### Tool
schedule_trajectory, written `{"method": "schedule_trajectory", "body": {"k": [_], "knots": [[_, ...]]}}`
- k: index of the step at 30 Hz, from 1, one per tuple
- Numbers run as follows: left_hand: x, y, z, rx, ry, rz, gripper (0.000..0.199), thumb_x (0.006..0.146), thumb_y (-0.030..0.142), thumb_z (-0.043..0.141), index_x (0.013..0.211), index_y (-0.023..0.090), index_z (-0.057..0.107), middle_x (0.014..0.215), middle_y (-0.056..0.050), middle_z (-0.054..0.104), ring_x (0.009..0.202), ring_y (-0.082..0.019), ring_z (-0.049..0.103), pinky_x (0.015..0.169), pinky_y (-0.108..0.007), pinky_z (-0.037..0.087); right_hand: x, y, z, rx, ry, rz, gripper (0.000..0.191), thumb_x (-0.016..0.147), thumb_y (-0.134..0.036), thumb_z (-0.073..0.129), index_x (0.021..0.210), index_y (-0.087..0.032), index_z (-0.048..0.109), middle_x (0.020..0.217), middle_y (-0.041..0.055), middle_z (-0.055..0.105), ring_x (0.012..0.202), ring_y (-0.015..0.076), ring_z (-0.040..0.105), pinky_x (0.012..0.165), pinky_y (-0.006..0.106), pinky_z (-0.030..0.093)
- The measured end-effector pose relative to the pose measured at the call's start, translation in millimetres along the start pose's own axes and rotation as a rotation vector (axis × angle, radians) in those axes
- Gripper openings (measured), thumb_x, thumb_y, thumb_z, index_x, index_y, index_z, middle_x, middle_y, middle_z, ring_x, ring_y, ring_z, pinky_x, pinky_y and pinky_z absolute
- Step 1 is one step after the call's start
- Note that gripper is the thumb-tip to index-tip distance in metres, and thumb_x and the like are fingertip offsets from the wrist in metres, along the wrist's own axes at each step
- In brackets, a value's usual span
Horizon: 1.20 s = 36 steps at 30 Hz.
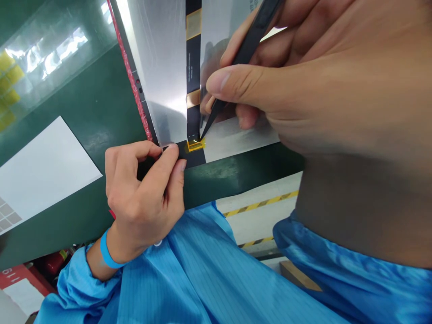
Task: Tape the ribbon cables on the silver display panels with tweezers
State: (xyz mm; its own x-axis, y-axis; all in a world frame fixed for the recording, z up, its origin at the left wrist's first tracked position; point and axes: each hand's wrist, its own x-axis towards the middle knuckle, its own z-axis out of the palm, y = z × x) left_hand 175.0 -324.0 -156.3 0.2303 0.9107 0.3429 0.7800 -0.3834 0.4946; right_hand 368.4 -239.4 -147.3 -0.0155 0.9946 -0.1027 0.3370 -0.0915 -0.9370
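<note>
My right hand (256, 85) grips black tweezers (248, 45), held at a slant with the points down. Their tips touch, or sit just above, a small piece of yellow tape (195, 145) near the panel's front edge. The flat silver-and-black panel (165, 85) has a dark strip down its middle with gold-coloured patches (193, 98). At the panel's near left corner, my left hand (141, 193) has its fingers closed on the edge. Part of the right side of the panel is hidden behind my right hand.
Pink bubbly edging (130, 69) runs along the panel's left side. On the green table (101, 108) lie a white sheet (47, 166) and a clear plastic sheet with yellow squares (10, 90). A red box (23, 274) stands below the table's edge.
</note>
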Motion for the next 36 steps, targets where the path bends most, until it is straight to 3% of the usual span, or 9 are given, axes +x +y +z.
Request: {"method": "schedule_trajectory", "body": {"k": [6, 13, 18, 23, 27, 32, 36], "knots": [[1, -4, 2.4, 0.015, 0.05, 0.067, 0.016, 0.094, 0.015, 0.075, 0.107, 0.025, 0.077, 0.102, -0.007, 0.069, 0.094, -0.023, 0.066, 0.072, -0.042, 0.061, 0, -2, 2, 0.046, 0.033, 0.007, 0.028, 0.078, -0.006, 0.085, 0.067, -0.026, 0.068, 0.056, -0.001, 0.062, 0.057, 0.0208, 0.07, 0.032, 0.027, 0.041], [4, -2, 1.7, 0.035, 0.011, 0.084, 0.021, 0.098, 0.014, 0.068, 0.108, 0.029, 0.079, 0.106, -0.008, 0.066, 0.1, -0.024, 0.062, 0.08, -0.042, 0.059, -1, -3, 3, 0.043, 0.023, 0.016, 0.032, 0.078, -0.004, 0.084, 0.067, -0.026, 0.065, 0.059, -0.0012, 0.063, 0.061, 0.0223, 0.072, 0.032, 0.027, 0.043], [5, 2, 4.7, 0.095, -0.028, 0.102, 0.031, 0.094, 0.007, 0.067, 0.115, 0.025, 0.079, 0.107, -0.01, 0.065, 0.101, -0.025, 0.058, 0.083, -0.042, 0.053, 0, -6, 3, 0.032, 0.028, 0.011, 0.034, 0.078, 0.006, 0.077, 0.067, -0.024, 0.065, 0.078, -0.0002, 0.074, 0.06, 0.0171, 0.068, 0.036, 0.027, 0.043], [2, 2, 7.5, 0.129, -0.037, 0.099, 0.037, 0.09, 0.007, 0.071, 0.12, 0.027, 0.077, 0.11, -0.009, 0.064, 0.102, -0.026, 0.056, 0.089, -0.043, 0.047, 1, -9, 3, -0.024, 0.027, 0.038, 0.035, 0.079, 0.004, 0.079, 0.067, -0.027, 0.066, 0.082, -0.0032, 0.075, 0.065, 0.0149, 0.069, 0.047, 0.025, 0.053], [1, 2, 6.2, 0.123, -0.073, 0.064, 0.039, 0.089, 0.01, 0.071, 0.122, 0.03, 0.076, 0.114, -0.01, 0.064, 0.106, -0.029, 0.055, 0.092, -0.046, 0.044, 0, -11, 3, -0.052, 0.053, 0.053, 0.035, 0.078, 0.003, 0.08, 0.069, -0.028, 0.065, 0.083, -0.0032, 0.074, 0.064, 0.0152, 0.068, 0.045, 0.026, 0.049], [1, 2, 3.7, 0.161, -0.084, 0.095, 0.038, 0.09, 0.009, 0.063, 0.122, 0.026, 0.076, 0.112, -0.012, 0.063, 0.105, -0.03, 0.055, 0.089, -0.047, 0.046, -3, -8, 2, 0.027, 0.093, -0.011, 0.032, 0.08, 0.002, 0.073, 0.07, -0.024, 0.059, 0.082, 0.0012, 0.068, 0.073, 0.0177, 0.069, 0.051, 0.029, 0.045], [-1, 6, 4.7, 0.174, -0.134, 0.121, 0.043, 0.087, 0.009, 0.065, 0.127, 0.022, 0.074, 0.117, -0.015, 0.062, 0.11, -0.032, 0.053, 0.092, -0.049, 0.046, -4, -4, 4, 0.078, 0.094, -0.034, 0.032, 0.081, 0.003, 0.065, 0.069, -0.026, 0.055, 0.079, 0.0017, 0.065, 0.067, 0.0189, 0.066, 0.052, 0.033, 0.042]]}}
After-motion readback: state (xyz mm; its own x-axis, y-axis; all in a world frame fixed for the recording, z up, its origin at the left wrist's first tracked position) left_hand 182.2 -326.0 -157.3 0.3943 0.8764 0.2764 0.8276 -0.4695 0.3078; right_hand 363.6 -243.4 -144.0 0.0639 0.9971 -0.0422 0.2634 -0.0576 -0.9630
